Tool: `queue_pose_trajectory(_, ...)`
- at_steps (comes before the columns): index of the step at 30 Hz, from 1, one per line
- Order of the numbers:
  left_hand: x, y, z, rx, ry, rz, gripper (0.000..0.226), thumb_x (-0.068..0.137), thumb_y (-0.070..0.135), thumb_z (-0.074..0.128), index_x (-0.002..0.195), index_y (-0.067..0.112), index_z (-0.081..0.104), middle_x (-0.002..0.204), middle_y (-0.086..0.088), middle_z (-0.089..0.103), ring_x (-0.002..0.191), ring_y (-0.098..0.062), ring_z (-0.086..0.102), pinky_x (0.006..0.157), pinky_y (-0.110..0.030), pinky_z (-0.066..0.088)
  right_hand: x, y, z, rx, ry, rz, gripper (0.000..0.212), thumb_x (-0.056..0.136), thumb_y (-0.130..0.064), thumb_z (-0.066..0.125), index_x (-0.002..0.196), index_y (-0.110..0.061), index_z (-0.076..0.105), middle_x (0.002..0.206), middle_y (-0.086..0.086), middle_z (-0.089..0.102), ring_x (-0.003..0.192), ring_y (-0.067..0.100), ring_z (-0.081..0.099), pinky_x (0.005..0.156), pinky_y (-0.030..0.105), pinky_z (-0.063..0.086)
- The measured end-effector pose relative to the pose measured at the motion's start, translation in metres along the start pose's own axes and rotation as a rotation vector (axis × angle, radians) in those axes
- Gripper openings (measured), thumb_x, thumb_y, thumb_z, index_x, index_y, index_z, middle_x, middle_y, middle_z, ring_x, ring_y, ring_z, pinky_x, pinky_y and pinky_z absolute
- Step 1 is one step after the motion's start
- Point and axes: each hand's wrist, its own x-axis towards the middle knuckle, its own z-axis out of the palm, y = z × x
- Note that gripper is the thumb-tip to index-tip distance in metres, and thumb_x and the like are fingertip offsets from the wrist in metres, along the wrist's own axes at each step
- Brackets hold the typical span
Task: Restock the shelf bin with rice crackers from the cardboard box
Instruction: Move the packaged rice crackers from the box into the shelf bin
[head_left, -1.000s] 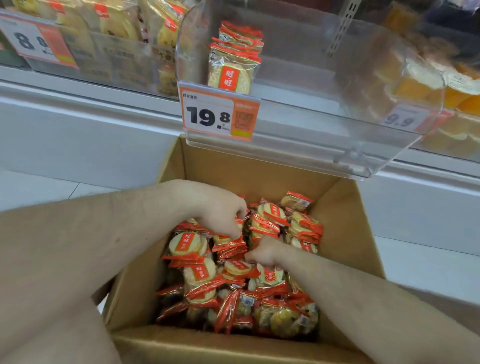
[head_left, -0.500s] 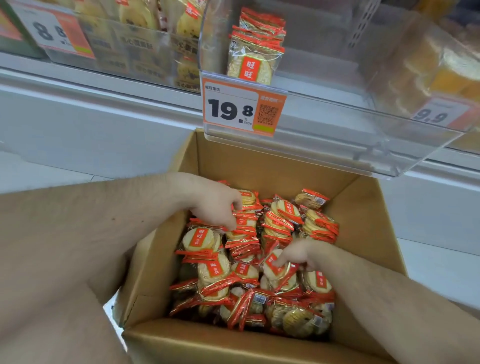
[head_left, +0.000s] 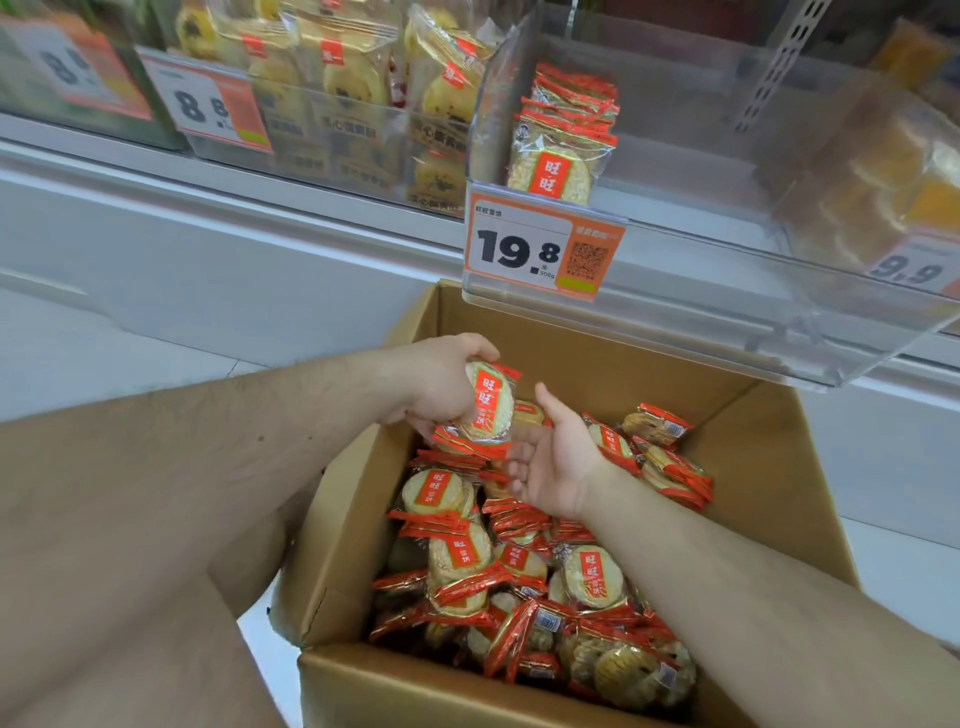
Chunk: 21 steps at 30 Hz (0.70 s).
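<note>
Cardboard box (head_left: 727, 431) sitting open on the floor under the shelf, filled with rice cracker packs (head_left: 524, 571) in clear wrap with red-orange ends, heaped in loose rows from near wall to far wall. Left hand (head_left: 441, 384) hovering over the box's far left corner, gripping a small stack of packs (head_left: 485, 402), fingers curled over the top, thumb side underneath; top pack facing up, red label showing. Right hand (head_left: 553, 457) hanging just right of that stack, palm up, fingers loosely spread, holding nothing, fingertips lying just beside the stack's lower edge; touching or not, cannot tell. Both bare forearms reaching in from the near edge, left one crossing above the box's left wall.

Clear plastic bin (head_left: 675, 312) jutting out from the shelf directly above the box's far wall, mostly bare inside. One short row of packs (head_left: 563, 140) standing upright at the bin's front left corner, pressing against the front wall. Orange price tag (head_left: 543, 249) reading 19.8 clipped on the bin's front left edge. Neighbouring bin (head_left: 332, 104) on the left holding yellow pastry packs, 8.8 tag (head_left: 213, 106) on its front. Right-hand bin (head_left: 883, 171) showing blurred orange-yellow packs, 9.9 tag (head_left: 911, 267).
</note>
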Motion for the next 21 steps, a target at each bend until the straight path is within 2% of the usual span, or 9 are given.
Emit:
queue_pose_trajectory(2, 0.000, -0.004, -0.007, 0.038, 0.005, 0.012, 0.076, 0.086, -0.005, 0.063, 0.143, 0.039, 0.038, 0.125, -0.004, 0.050, 0.098, -0.023, 0.061, 0.062, -0.032, 0.060, 0.007, 0.012, 0.007, -0.272, 0.230, 0.065, 0.049, 0.087, -0.059, 0.056, 0.100, -0.011, 0.063, 0.067, 0.001, 0.050, 0.054, 0.013, 0.040, 0.050, 0.024, 0.030)
queue_pose_trajectory(4, -0.001, -0.007, -0.010, 0.090, -0.002, 0.014, 0.076, 0.086, -0.002, 0.064, 0.143, 0.041, 0.037, 0.124, -0.002, 0.050, 0.099, -0.022, 0.060, 0.062, -0.031, 0.060, 0.012, 0.030, 0.025, -0.469, 0.314, 0.093, 0.041, 0.082, -0.051, 0.067, 0.101, -0.017, 0.056, 0.075, 0.000, 0.055, 0.058, 0.013, 0.046, 0.049, 0.023, 0.037)
queue_pose_trajectory(6, -0.001, -0.008, -0.010, 0.152, -0.013, 0.029, 0.075, 0.087, 0.001, 0.064, 0.143, 0.042, 0.035, 0.124, -0.001, 0.049, 0.099, -0.021, 0.059, 0.064, -0.031, 0.061, 0.024, 0.050, 0.042, -0.429, 0.298, 0.090, 0.067, 0.065, -0.055, 0.080, 0.114, -0.018, 0.053, 0.104, 0.003, 0.063, 0.084, 0.020, 0.060, 0.071, 0.030, 0.053)
queue_pose_trajectory(7, -0.003, -0.007, -0.010, 0.182, -0.021, 0.036, 0.075, 0.088, 0.002, 0.064, 0.143, 0.043, 0.034, 0.125, -0.001, 0.049, 0.100, -0.021, 0.059, 0.067, -0.032, 0.061, 0.028, 0.057, 0.051, -0.438, 0.299, 0.094, 0.084, 0.055, -0.058, 0.085, 0.120, -0.016, 0.053, 0.116, 0.004, 0.064, 0.098, 0.024, 0.062, 0.086, 0.036, 0.054)
queue_pose_trajectory(8, -0.003, -0.007, -0.009, 0.207, -0.028, 0.043, 0.076, 0.088, 0.003, 0.065, 0.144, 0.044, 0.033, 0.126, -0.001, 0.049, 0.101, -0.021, 0.058, 0.070, -0.034, 0.061, 0.031, 0.061, 0.056, -0.501, 0.310, 0.094, 0.093, 0.050, -0.058, 0.087, 0.125, -0.013, 0.054, 0.122, 0.005, 0.064, 0.107, 0.026, 0.063, 0.094, 0.039, 0.052)
queue_pose_trajectory(9, -0.003, -0.007, -0.008, 0.228, -0.034, 0.050, 0.076, 0.088, 0.003, 0.065, 0.144, 0.044, 0.033, 0.127, 0.000, 0.049, 0.102, -0.021, 0.058, 0.074, -0.036, 0.061, 0.033, 0.063, 0.058, -0.598, 0.333, 0.084, 0.088, 0.055, -0.055, 0.087, 0.125, -0.011, 0.055, 0.122, 0.005, 0.064, 0.109, 0.027, 0.063, 0.097, 0.039, 0.051)
queue_pose_trajectory(11, -0.003, -0.007, -0.006, 0.264, -0.046, 0.065, 0.077, 0.088, 0.003, 0.065, 0.144, 0.044, 0.032, 0.128, 0.002, 0.051, 0.103, -0.020, 0.058, 0.079, -0.039, 0.060, 0.038, 0.062, 0.056, -0.732, 0.372, 0.070, 0.063, 0.070, -0.043, 0.084, 0.118, -0.010, 0.059, 0.112, 0.005, 0.066, 0.104, 0.025, 0.066, 0.093, 0.036, 0.054)
queue_pose_trajectory(13, -0.003, -0.007, -0.005, 0.291, -0.062, 0.080, 0.078, 0.087, 0.004, 0.065, 0.143, 0.046, 0.032, 0.127, 0.004, 0.051, 0.103, -0.019, 0.059, 0.082, -0.042, 0.060, 0.041, 0.061, 0.044, -0.730, 0.349, 0.088, 0.049, 0.074, -0.033, 0.084, 0.108, -0.010, 0.058, 0.101, 0.004, 0.065, 0.095, 0.024, 0.066, 0.088, 0.039, 0.057)
queue_pose_trajectory(21, 0.002, 0.001, -0.005, 0.358, -0.126, 0.121, 0.077, 0.088, 0.006, 0.065, 0.142, 0.049, 0.032, 0.133, 0.006, 0.048, 0.103, -0.016, 0.058, 0.085, -0.041, 0.057, 0.002, 0.045, -0.048, -0.584, 0.258, 0.149, 0.054, 0.073, -0.014, 0.081, 0.122, -0.008, 0.060, 0.119, 0.006, 0.065, 0.109, 0.025, 0.060, 0.081, 0.036, 0.055)
